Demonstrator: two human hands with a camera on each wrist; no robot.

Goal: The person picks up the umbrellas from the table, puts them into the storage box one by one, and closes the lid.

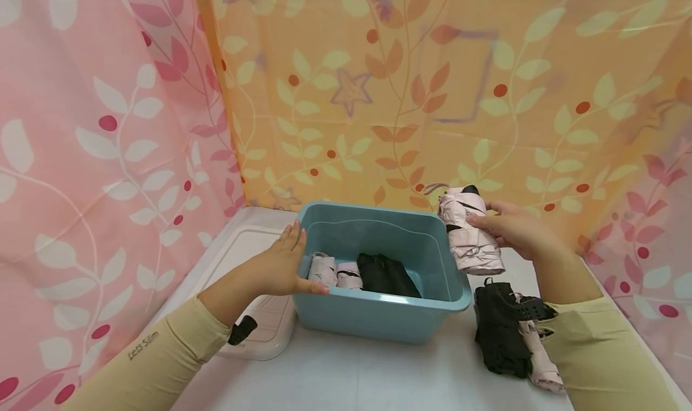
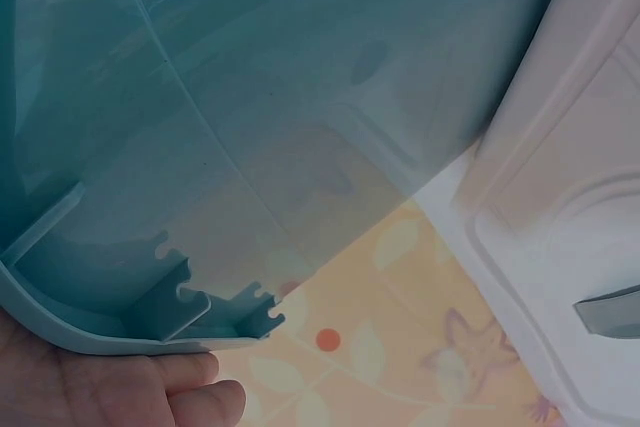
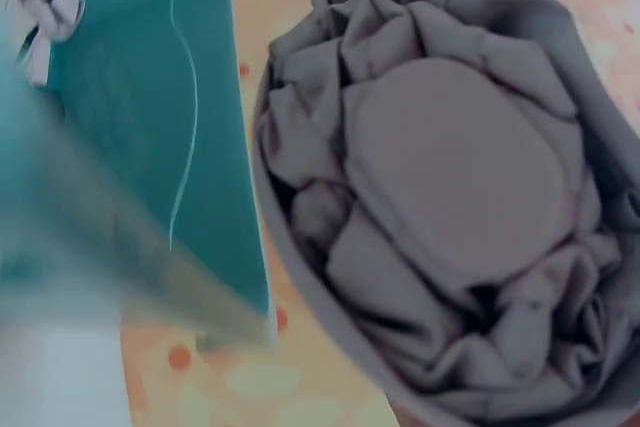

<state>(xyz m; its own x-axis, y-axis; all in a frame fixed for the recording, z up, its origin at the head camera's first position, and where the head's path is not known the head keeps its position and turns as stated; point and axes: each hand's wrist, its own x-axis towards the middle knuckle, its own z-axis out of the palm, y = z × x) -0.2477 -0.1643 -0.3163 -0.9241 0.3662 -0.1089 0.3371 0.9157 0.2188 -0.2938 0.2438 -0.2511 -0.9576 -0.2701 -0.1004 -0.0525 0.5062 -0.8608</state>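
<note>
In the head view my right hand [image 1: 516,228] grips a pale pink folded umbrella [image 1: 476,243], held tilted by the right rim of a blue plastic bin [image 1: 367,318]. Its round end [image 3: 455,172] fills much of the right wrist view. With fingers straight, my left hand [image 1: 278,267] rests against the bin's left rim, its thumb along the front corner. Inside the bin, pink folded umbrellas [image 1: 322,270] lie at the left, beside black folded umbrellas [image 1: 384,274]. Their lower parts are hidden by the front wall.
Right of the bin, a black folded umbrella [image 1: 500,333] and another pink one [image 1: 543,363] lie on the white table, partly behind my right sleeve. A white lid [image 1: 259,333] lies left of the bin. Patterned cloth [image 1: 351,98] hangs behind and at both sides.
</note>
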